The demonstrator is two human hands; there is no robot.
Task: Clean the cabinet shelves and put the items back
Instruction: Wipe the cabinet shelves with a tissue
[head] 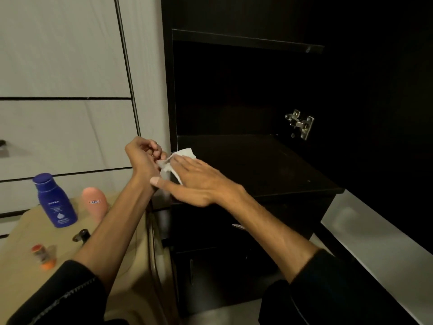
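Head view: my right hand (pixel 199 181) lies flat, fingers straight and spread, pressing a white tissue (pixel 180 160) onto the front left corner of the dark cabinet shelf (pixel 257 165), forearm reaching in from the lower right. My left hand (pixel 143 158) is raised just beside it, wrist bent, fingers curled, pinching the tissue's left edge. On the tan surface (pixel 23 242) to the left stand a blue lotion bottle (pixel 55 202) and a pink bottle (pixel 95 202) near its far edge, and a small orange-capped jar (pixel 43 256) closer to me.
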